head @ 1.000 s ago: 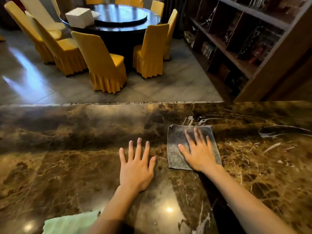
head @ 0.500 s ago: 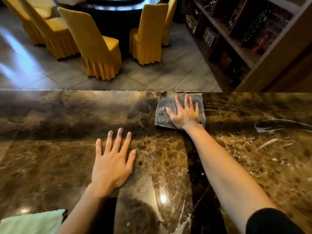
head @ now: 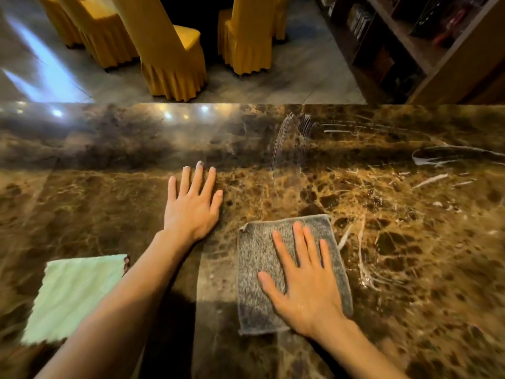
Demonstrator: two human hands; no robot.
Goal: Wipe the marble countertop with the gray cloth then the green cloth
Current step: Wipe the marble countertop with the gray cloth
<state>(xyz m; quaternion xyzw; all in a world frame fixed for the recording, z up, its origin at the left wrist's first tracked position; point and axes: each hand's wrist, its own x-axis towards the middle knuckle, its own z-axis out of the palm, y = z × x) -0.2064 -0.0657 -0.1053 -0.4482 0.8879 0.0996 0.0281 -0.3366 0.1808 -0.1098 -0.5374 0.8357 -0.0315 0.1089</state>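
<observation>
Gray cloth (head: 276,272) spread flat on the marble countertop (head: 410,242), near its front edge, pinned under the right hand (head: 306,280), palm down, fingers splayed and gripping nothing. Just left, the left hand (head: 191,206) flat on bare stone, fingers likewise released. Farther left, the green cloth (head: 73,294) lying untouched. Faint streaks (head: 289,149) beyond the gray cloth. Past the far edge, yellow-covered chairs (head: 169,50) and a wooden shelf unit (head: 426,50).

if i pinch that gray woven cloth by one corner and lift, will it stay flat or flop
The gray woven cloth would probably flop: it lies thin and flat on the brown marble countertop under the right hand. One far corner already curls, suggesting softness. The streaks beyond it look wet, so it may be damp and cling slightly.
</observation>
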